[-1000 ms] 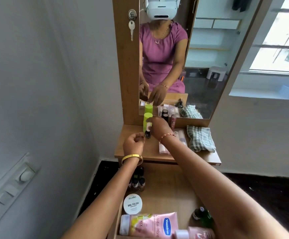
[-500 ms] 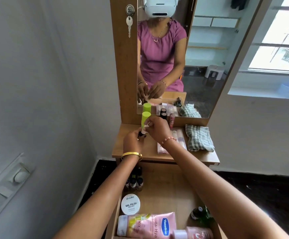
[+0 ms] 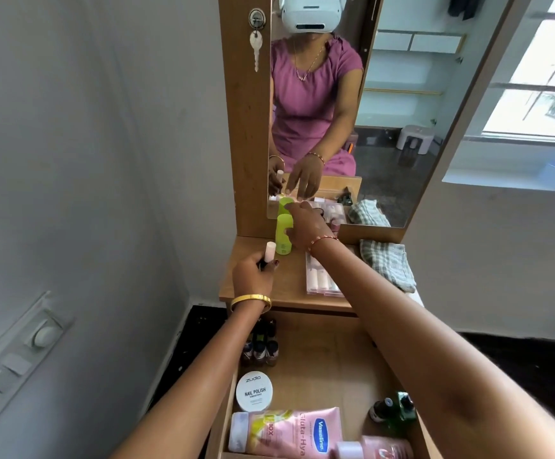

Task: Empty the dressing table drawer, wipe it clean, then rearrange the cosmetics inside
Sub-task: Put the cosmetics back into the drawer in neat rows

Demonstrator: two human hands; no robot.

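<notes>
Wooden dressing table top, green bottle, clear case, folded checked cloth

Two pink tubes, one green bottle.

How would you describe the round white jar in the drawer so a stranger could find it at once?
Start at the open wooden drawer below the dressing table top. Along its left side, the jar lies between a cluster of small dark bottles behind it and a pink Vaseline tube in front. Only it has a flat white lid printed "NAIL POLISH".
</notes>
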